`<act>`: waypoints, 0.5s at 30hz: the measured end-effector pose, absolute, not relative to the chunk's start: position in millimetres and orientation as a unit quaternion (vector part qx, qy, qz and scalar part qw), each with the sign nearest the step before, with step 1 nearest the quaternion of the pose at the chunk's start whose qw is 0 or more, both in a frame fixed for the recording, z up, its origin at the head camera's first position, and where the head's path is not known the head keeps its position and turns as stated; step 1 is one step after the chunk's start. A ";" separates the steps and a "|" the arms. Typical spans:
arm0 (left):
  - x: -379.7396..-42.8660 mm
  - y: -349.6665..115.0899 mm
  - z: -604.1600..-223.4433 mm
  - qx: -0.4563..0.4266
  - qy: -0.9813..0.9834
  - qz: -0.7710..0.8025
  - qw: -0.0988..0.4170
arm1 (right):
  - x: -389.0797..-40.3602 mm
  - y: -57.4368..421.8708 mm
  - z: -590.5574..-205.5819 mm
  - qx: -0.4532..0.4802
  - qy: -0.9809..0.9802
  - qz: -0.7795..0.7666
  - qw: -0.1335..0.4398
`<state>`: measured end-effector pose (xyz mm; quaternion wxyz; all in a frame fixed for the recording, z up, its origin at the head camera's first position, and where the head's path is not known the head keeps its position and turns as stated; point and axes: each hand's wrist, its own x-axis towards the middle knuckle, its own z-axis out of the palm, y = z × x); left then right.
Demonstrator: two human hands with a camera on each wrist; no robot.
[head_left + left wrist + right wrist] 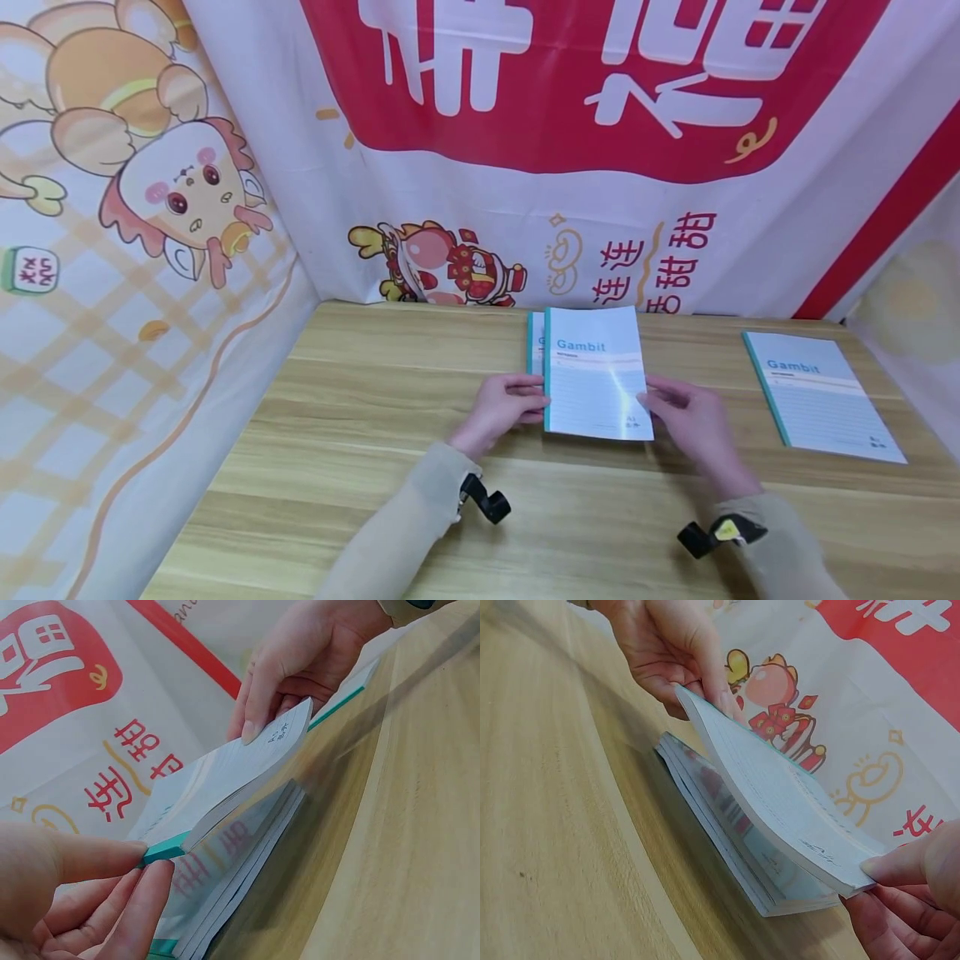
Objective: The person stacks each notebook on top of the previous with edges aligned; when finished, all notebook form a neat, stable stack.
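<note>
A pale "Gambit" notebook (595, 375) with a teal spine is held between both hands, tilted a little above a short stack of similar notebooks (718, 838). My left hand (504, 408) pinches the spine edge; in the left wrist view, thumb and fingers of the left hand (82, 892) press on the teal strip. On the opposite edge, my right hand (693, 421) pinches the corner, thumb on top, as the right wrist view also shows. From the head view the raised notebook hides most of the stack beneath.
Another "Gambit" notebook (825, 396) lies flat at the right of the wooden table (360, 417). A printed cloth (465, 225) hangs along the table's back edge, and a patterned cloth (150, 333) hangs at the left.
</note>
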<state>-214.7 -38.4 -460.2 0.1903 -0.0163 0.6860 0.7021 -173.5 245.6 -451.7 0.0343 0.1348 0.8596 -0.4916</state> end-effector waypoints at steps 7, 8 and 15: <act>-223.3 -42.7 -460.0 -0.007 0.702 0.693 0.165 | -182.1 239.2 -449.9 0.138 0.848 -0.510 0.035; -224.9 -43.2 -460.1 -0.005 0.704 0.692 0.160 | -183.6 238.3 -449.3 0.136 0.846 -0.514 0.035; -237.2 -45.4 -458.4 -0.015 0.725 0.672 0.150 | -195.7 233.3 -447.1 0.132 0.839 -0.527 0.026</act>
